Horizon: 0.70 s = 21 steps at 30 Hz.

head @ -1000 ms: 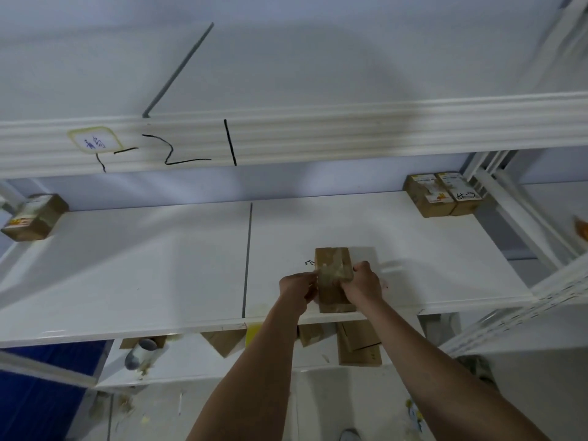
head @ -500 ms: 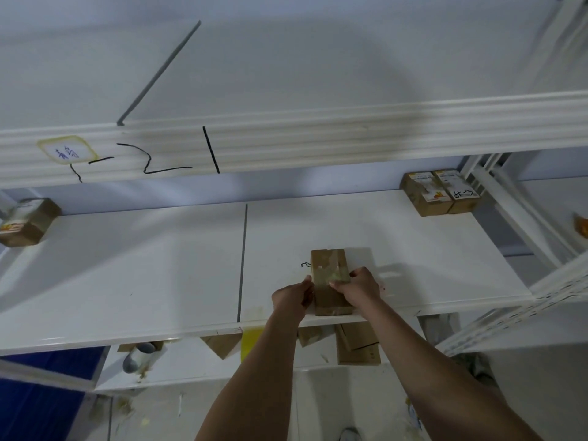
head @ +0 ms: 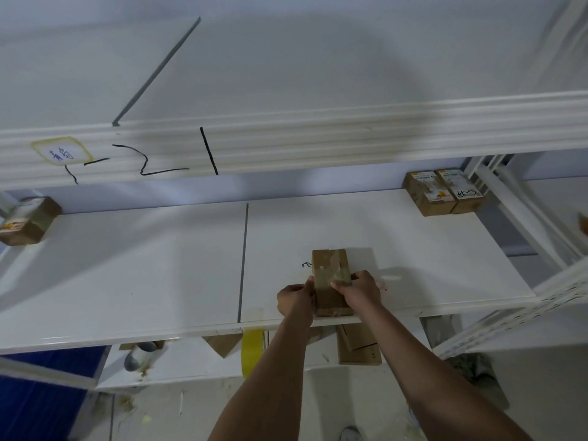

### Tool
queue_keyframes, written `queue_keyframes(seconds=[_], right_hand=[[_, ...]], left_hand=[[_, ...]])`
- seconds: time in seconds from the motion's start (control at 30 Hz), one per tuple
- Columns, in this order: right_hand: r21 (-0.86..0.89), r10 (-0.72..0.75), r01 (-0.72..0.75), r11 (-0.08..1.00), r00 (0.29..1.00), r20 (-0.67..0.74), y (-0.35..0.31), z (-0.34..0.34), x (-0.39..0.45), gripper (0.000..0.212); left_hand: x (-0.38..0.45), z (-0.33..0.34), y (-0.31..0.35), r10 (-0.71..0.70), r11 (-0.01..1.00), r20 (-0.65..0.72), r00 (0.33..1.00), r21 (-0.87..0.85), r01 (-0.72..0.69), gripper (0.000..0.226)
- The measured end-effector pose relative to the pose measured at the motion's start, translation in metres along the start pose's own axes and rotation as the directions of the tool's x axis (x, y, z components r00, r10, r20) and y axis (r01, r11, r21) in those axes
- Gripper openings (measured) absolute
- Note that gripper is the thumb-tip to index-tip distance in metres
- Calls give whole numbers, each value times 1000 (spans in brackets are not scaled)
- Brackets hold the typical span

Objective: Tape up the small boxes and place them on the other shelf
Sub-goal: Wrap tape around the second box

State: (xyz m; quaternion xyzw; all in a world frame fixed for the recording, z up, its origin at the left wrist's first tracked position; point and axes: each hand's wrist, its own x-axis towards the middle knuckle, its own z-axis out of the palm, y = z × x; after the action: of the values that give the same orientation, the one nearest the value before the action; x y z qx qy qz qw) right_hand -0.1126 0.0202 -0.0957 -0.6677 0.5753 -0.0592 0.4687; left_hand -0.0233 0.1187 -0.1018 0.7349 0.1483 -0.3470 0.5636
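A small brown cardboard box (head: 329,264) lies near the front edge of the white shelf (head: 159,275), with clear tape across its top. My left hand (head: 294,302) grips the box's left side with curled fingers. My right hand (head: 361,289) holds the right side, its fingers pressing down on the tape over the top. A roll of yellow tape (head: 252,348) hangs just below the shelf's front edge, left of my left forearm.
Two labelled boxes (head: 444,192) sit at the shelf's back right and one box (head: 27,219) at the far left. Another shelf board (head: 286,144) hangs above. On the lower shelf lie cardboard boxes (head: 359,346) and a tape roll (head: 140,356). A white rack upright (head: 521,211) stands on the right.
The view has shifted slightly. My hands stay on the box, the fingers of my right hand sliding over the tape on top while the left moves a little down its side.
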Motion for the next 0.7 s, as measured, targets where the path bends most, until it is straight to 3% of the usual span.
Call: queue_keyframes(seconds=[0.1, 0.33, 0.7], right_hand=[[20, -4, 4, 1000, 1000, -4, 1, 1, -1, 62], [31, -45, 46, 998, 998, -40, -1, 3, -11, 51], [59, -36, 38, 998, 999, -32, -1, 3, -13, 43]], left_hand=[[-5, 3, 0, 34, 999, -6, 999, 25, -34, 29], [-13, 10, -2, 37, 980, -24, 999, 198, -32, 41], [-9, 14, 3, 16, 981, -43, 999, 194, -7, 29]])
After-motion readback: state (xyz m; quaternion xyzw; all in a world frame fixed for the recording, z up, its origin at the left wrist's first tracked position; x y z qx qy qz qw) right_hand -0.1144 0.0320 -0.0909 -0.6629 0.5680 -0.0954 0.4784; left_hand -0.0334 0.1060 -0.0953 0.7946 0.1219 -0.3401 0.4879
